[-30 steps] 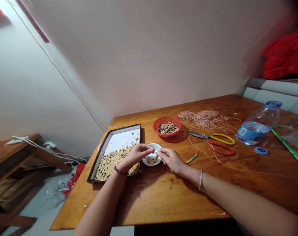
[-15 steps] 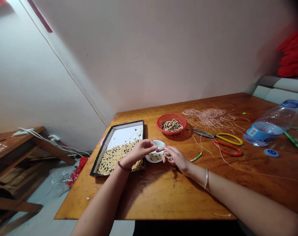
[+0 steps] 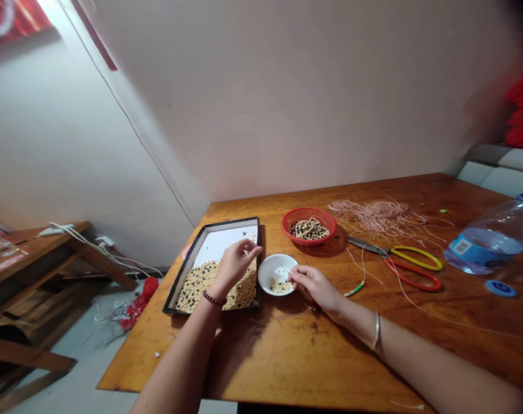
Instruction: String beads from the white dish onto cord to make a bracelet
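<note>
Left hand [image 3: 237,263] moved over tray [image 3: 213,238], beside bowl [image 3: 272,265].

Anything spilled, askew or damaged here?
No spill or damage stands out. Slightly untidy: the pink cord lies in a loose tangle, and a small white scrap sits near the front left of the table.

We see two bare hands, the left hand [image 3: 235,264] and the right hand [image 3: 317,287], and bare forearms. Around the left wrist we make out a bracelet [image 3: 213,298] of small, round, dark red beads, strung close together in a single row. On the right wrist we find a bangle [image 3: 377,329], a slim, pale, silvery band with a slight shine and a plain look. Along the bottom edge we notice a black patch [image 3: 287,409], perhaps clothing, though it is too dark for us to tell.
</note>
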The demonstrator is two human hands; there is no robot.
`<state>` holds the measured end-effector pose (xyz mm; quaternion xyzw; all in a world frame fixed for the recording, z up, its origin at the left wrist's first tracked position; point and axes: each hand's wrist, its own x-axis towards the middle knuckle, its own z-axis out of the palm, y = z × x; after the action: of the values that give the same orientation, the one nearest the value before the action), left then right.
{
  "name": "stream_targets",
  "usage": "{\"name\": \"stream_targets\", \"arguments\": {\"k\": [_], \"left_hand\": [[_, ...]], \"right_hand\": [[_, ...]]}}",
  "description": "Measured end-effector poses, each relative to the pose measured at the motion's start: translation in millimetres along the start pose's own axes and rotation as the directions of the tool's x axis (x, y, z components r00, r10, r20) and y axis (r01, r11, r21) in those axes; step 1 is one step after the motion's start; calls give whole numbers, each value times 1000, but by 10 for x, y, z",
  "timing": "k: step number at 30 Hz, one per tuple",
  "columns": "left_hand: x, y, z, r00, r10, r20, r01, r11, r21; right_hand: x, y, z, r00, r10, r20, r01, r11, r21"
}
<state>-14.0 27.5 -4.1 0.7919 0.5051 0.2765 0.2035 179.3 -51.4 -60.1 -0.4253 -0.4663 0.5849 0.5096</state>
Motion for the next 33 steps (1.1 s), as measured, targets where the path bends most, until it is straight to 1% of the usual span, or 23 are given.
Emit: {"name": "stream_targets", "arguments": {"k": [1,2,3,5,7,10,12,15,16,18,21,25,30,33], "left_hand": [[-7,-51,-55,996,-39,-76,53,980,194],[-15,-106,-102,992,-72,-103,105,924,368],[-23,-160,-136,990,-118,-79,142,854,501],[-34,-249,-167,974,-226,5,170,746,644],[-33,-298,-160,956,-287,58,168,699,695],[-19,-307,-139,958,-282,52,162,683,712],[-14,-292,-141,967,-255,28,159,682,714],[-18,-257,-158,972,-233,8,160,694,702],[-21,-244,-160,972,-236,22,157,712,684],[-27,-217,-153,965,-245,88,137,765,629],[-36,-189,-114,963,-209,172,77,821,566],[-39,-187,-63,963,-202,177,71,826,559],[-30,-192,-54,962,-206,179,74,828,556],[-32,-166,-42,960,-212,185,68,813,578]], "right_hand": [[-3,-4,-4,1000,-6,-11,6,1000,3],[-6,-6,-9,1000,-3,-16,3,1000,5],[-8,-5,-15,1000,4,-17,-4,1000,6],[-11,3,-24,1000,6,-11,-6,1000,-1],[-16,11,-28,1000,-19,-10,19,1000,-14],[-32,8,-26,999,-45,-11,45,999,-26],[-49,-2,-23,1000,-10,-4,10,1000,-18],[-72,-16,-25,996,81,43,-82,996,28],[-77,-19,-27,993,100,66,-103,993,49],[-81,-21,-33,988,112,107,-122,988,96],[-77,-16,-43,986,111,126,-130,980,150],[-77,-19,-49,986,122,115,-140,977,161],[-97,-73,-43,987,135,92,-151,971,188],[-101,-87,-43,984,150,94,-166,965,201]]}}
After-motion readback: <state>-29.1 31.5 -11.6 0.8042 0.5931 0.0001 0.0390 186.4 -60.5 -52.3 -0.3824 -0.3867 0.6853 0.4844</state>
